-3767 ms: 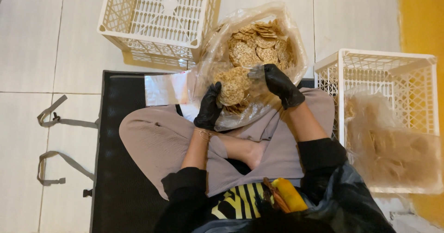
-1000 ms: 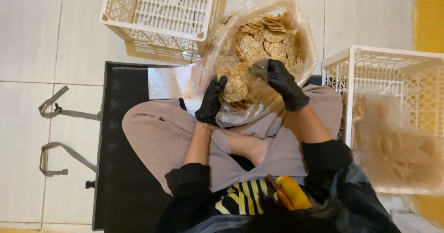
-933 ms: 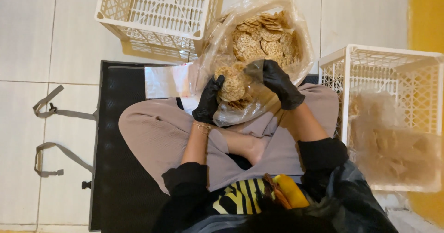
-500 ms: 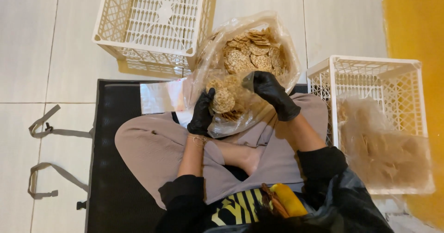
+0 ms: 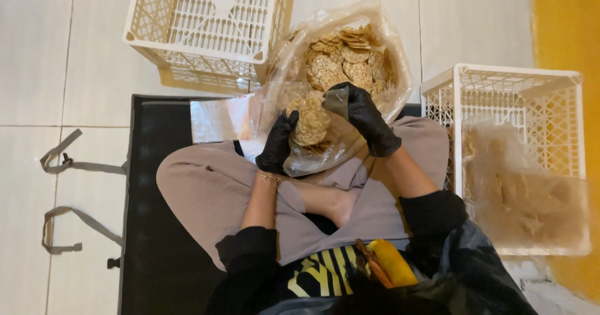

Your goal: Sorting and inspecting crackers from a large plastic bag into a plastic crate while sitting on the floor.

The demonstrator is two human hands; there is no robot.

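Both gloved hands have barely shifted: left hand [image 5: 277, 143] cups the small bag of crackers [image 5: 310, 124] from below, fingers clenched on it, right hand [image 5: 365, 116] pinches its open top, just below the big cracker bag [image 5: 347, 59], steadying it

A small clear plastic bag [image 5: 319, 141], stuffed with a stack of round golden-brown crackers [image 5: 310, 120], sits upright over the lap, just near a large open clear bag [image 5: 340, 59] heaped with the same crackers on the far side.
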